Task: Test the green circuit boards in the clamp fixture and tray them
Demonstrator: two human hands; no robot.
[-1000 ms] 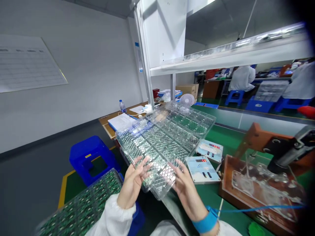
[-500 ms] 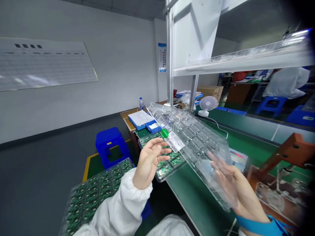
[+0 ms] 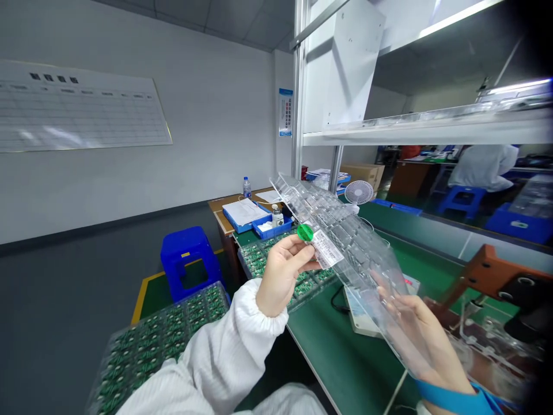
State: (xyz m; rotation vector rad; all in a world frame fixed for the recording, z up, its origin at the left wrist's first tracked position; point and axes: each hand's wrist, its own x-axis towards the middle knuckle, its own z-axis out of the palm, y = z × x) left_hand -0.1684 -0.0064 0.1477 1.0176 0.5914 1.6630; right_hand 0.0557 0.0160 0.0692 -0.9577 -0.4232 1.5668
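A clear plastic tray (image 3: 349,225) with moulded pockets is held up at a tilt over the bench. My right hand (image 3: 415,323) grips its lower right part, the fingers partly seen through the plastic. On the tray's near edge are a round green sticker (image 3: 305,232) and a white printed label (image 3: 327,249). My left hand (image 3: 289,268) is closed, thumb and fingers pinching at the left end of the label. Beneath it lies a tray of green circuit boards (image 3: 309,286). Another tray full of circuit boards (image 3: 151,346) sits to the lower left.
A blue stool (image 3: 190,253) stands on the floor at left. Blue bins (image 3: 268,230) with papers and a small bottle lie behind the boards. A white fan (image 3: 358,193), a pale device (image 3: 363,317) and an orange-brown fixture (image 3: 488,282) are on the green bench. A shelf (image 3: 415,135) overhangs it.
My left hand has moved right and up to the tray's edge, its fingers closing at the label. The view has shifted slightly; my right hand still holds the tray.
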